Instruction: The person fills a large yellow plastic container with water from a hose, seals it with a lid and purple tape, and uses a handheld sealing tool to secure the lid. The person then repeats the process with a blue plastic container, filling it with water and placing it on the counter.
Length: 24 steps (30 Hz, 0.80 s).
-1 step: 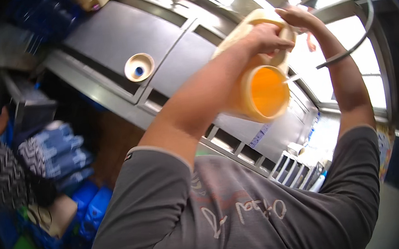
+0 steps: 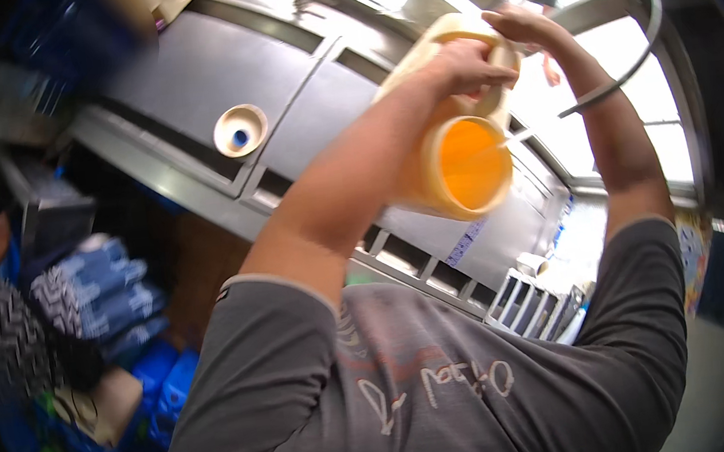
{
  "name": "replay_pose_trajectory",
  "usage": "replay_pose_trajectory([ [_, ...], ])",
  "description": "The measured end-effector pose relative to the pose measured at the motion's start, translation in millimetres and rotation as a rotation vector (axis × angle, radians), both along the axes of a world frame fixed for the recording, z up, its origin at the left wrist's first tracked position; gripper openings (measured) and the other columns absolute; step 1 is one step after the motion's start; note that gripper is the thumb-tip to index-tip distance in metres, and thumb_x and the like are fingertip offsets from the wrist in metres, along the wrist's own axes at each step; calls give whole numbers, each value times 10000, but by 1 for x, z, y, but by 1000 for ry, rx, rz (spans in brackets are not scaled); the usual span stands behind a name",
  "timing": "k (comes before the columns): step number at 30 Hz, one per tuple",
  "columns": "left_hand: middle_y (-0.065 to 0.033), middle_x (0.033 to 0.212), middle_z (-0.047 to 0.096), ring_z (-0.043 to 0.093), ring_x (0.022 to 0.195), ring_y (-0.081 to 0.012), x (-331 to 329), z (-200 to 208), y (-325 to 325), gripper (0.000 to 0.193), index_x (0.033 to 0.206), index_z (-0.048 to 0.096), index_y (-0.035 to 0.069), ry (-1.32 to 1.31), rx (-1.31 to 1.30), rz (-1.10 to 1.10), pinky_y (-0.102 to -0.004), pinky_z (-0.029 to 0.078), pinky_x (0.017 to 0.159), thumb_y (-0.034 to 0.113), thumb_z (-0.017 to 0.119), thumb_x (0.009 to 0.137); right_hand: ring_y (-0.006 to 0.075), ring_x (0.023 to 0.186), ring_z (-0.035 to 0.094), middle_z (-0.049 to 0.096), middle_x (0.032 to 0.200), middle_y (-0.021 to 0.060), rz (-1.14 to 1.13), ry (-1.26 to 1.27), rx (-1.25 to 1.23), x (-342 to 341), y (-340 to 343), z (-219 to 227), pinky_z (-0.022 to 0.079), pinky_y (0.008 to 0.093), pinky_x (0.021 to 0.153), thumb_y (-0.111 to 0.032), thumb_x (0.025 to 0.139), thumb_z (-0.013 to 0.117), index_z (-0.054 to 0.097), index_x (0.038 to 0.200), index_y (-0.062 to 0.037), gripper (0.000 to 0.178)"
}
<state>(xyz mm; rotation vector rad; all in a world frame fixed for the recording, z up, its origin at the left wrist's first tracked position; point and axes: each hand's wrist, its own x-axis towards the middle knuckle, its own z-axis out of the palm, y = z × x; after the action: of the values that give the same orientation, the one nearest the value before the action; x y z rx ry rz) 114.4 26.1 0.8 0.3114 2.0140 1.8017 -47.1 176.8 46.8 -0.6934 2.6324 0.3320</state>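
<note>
We have the yellow jug (image 2: 433,171) at two o'clock, tilted open toward us; our left hand (image 2: 467,67) grasps it, but we cannot tell whether our right hand (image 2: 526,23) beside it does. Should that left grip slacken, the jug could drop toward the counter (image 2: 184,72), where a cream dish (image 2: 226,127) lies between ten and eleven o'clock

A bowl (image 2: 251,116), with a small object (image 2: 240,139) inside, sits on the desk (image 2: 211,73), left of the container (image 2: 423,170). The hands (image 2: 469,66) are at the container's upper part. Right of it, a hose (image 2: 627,78) crosses the right forearm. A rack (image 2: 513,298) stands lower right. Far left, a cloth stack (image 2: 110,286) lies beside another person's sleeve (image 2: 2,320).
</note>
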Motion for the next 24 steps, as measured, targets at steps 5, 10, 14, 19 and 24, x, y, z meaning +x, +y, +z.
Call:
replay_pose_trajectory([
  [5,-131,1111,684,691,977,-191,-8,-7,2,645,1277,593,41,37,5,61,-318,574,864,493,741,842,278,926,702,705,1043,151,-69,-116,-224,-1,14,0,585,403,825,-550,1012,376,637,1201,-52,593],
  [10,-127,1092,682,686,975,-188,-3,-5,2,692,1265,589,34,46,36,77,-323,572,863,531,754,813,226,917,712,709,1046,118,-185,-153,-362,7,20,0,591,386,853,-604,1003,346,649,1198,-72,643],
  [14,-109,1039,701,695,890,-163,-5,-4,6,614,1211,625,31,47,12,108,-275,570,818,484,769,823,232,919,713,709,1046,124,-72,-85,-331,10,15,-3,597,390,835,-620,995,349,663,1173,-67,660],
  [19,-106,1019,705,695,879,-157,-6,-9,8,620,1200,629,16,38,38,104,-276,573,809,484,772,821,195,786,695,696,925,123,-318,-149,-237,5,10,7,595,363,697,-664,975,352,688,1112,-71,695],
  [24,-85,984,711,683,835,-139,-11,-8,7,600,1192,650,19,11,40,123,-265,568,718,486,761,830,129,576,629,647,719,31,-451,-322,-642,8,41,24,554,303,571,-639,967,402,674,934,-93,611],
])
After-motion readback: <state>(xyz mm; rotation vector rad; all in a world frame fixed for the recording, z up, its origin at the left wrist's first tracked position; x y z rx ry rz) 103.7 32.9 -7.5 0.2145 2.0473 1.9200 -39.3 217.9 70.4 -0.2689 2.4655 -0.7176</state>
